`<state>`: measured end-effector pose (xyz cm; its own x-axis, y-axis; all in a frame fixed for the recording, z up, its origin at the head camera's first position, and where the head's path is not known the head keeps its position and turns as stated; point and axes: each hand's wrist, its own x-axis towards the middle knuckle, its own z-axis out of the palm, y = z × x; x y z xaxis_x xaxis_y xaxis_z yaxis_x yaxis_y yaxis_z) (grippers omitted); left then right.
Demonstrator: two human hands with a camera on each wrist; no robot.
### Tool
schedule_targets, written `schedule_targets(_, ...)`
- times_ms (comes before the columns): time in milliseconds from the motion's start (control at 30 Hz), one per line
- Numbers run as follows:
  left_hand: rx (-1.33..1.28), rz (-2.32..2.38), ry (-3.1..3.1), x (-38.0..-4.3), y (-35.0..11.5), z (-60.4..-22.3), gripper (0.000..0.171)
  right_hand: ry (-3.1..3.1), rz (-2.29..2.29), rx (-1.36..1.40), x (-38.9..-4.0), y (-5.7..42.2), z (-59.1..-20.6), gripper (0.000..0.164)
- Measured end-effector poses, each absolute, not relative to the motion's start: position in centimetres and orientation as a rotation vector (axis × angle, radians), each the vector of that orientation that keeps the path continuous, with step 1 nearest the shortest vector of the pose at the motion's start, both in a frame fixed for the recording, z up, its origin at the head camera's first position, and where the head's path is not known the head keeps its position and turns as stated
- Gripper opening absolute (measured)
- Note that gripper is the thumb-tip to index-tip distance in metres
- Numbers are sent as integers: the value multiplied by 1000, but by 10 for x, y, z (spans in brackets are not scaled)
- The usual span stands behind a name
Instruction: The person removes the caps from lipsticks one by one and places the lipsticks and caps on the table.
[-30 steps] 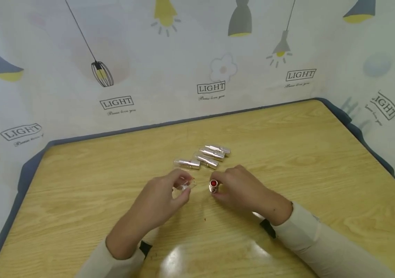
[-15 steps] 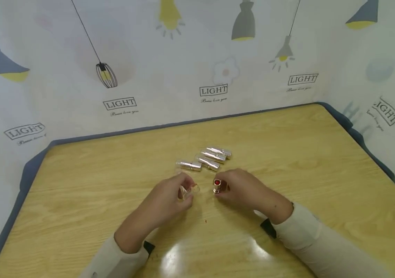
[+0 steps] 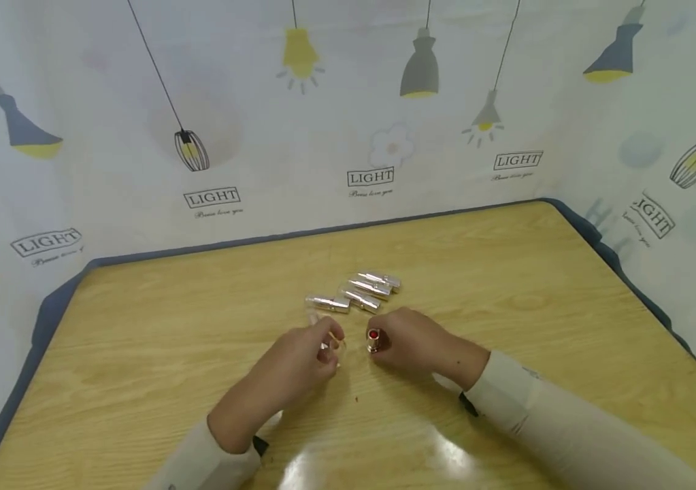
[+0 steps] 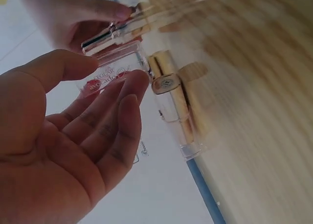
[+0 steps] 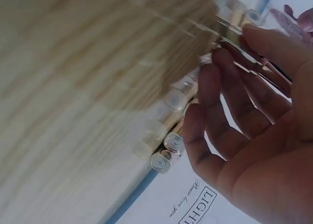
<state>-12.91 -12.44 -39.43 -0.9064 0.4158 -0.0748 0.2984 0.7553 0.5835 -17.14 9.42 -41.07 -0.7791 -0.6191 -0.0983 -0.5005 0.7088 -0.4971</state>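
In the head view my left hand (image 3: 299, 361) pinches a clear lipstick cap (image 4: 115, 70) between thumb and fingers. Printed lettering and a pinkish tint show on the cap in the left wrist view. Across a small gap, my right hand (image 3: 411, 337) grips a shiny metallic lipstick tube (image 3: 373, 339), stood upright, with red colour at its uncovered top. Its lower part is partly hidden by the fingers. Tube and cap are apart, just above or at the tabletop in front of the other lipsticks.
Several capped metallic lipsticks (image 3: 362, 301) lie loosely grouped behind the hands, the leftmost lipstick (image 3: 328, 304) a little apart. A tiny red speck (image 3: 356, 399) marks the wooden table (image 3: 139, 354). A printed curtain (image 3: 286, 150) borders the table's far and side edges.
The head view has tilted upward slightly. In my left fingers the clear cap has turned a little and come slightly nearer the tube. My right hand keeps its grip on the upright lipstick.
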Motion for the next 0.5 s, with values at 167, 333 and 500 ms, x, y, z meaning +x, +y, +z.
schedule_targets(167,636,729,2776,-131,-126,-398,23,2663,-646,-883,-174,90,-412,16)
schedule_targets(333,669,664,2799,-134,-125,-396,22,2661,-647,-884,-176,88,-414,16)
schedule_targets(500,658,654,2811,-138,-125,-396,23,2645,-692,-912,-175,86,-416,14)
